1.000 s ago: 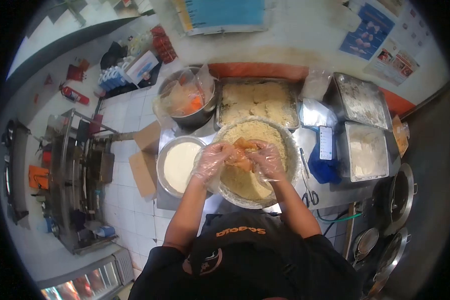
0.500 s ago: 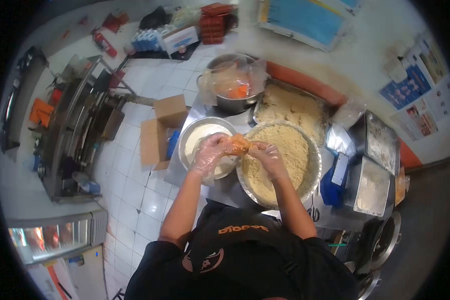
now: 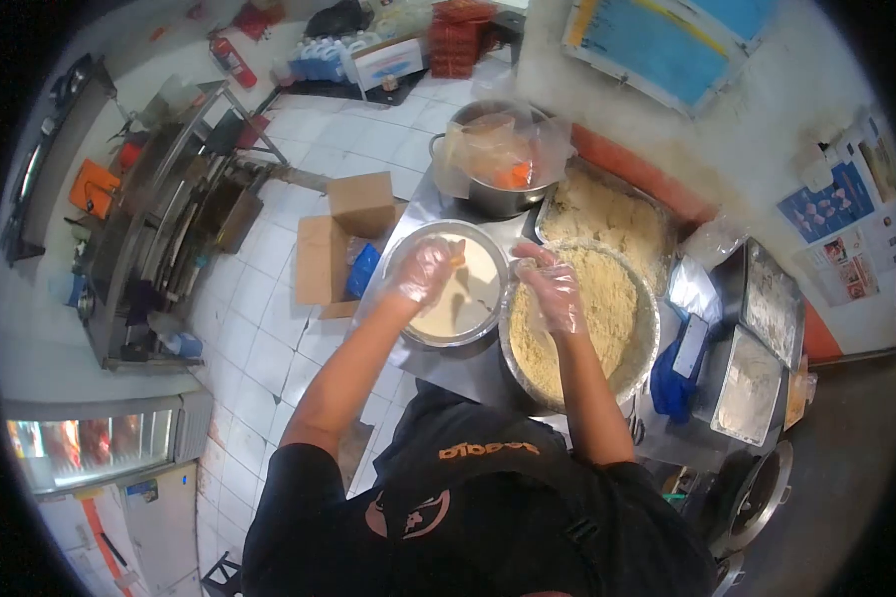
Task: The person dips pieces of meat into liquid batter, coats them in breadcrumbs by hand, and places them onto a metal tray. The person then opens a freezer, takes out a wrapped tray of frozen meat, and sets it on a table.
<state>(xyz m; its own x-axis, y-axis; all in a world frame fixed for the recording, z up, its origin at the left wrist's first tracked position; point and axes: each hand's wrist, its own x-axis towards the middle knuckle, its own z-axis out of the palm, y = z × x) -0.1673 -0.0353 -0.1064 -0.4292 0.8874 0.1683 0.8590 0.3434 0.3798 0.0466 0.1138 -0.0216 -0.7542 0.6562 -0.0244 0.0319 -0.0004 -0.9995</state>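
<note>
My left hand (image 3: 426, 271), in a clear plastic glove, is over the metal bowl of pale, creamy batter (image 3: 473, 313). Its fingers are closed around a piece of marinated meat (image 3: 458, 255); only a small orange part shows past them. My right hand (image 3: 553, 287), gloved the same way, hovers above the left side of the wide metal basin (image 3: 650, 338) of crumbly yellowish flour (image 3: 607, 308). Its fingers are loosely bent and apart, with nothing visible in them. The two bowls stand side by side on the metal table.
Behind them are a large pot (image 3: 498, 199) with plastic film and orange contents, and a tray of flour (image 3: 607, 209). Metal pans (image 3: 742, 383), a phone (image 3: 690, 345) and a blue cloth (image 3: 672, 383) lie right. An opened cardboard box (image 3: 319, 261) stands left.
My hands have separated. The left has moved over the batter with the meat; the right has let go of it and is over the flour. The view has shifted slightly.
</note>
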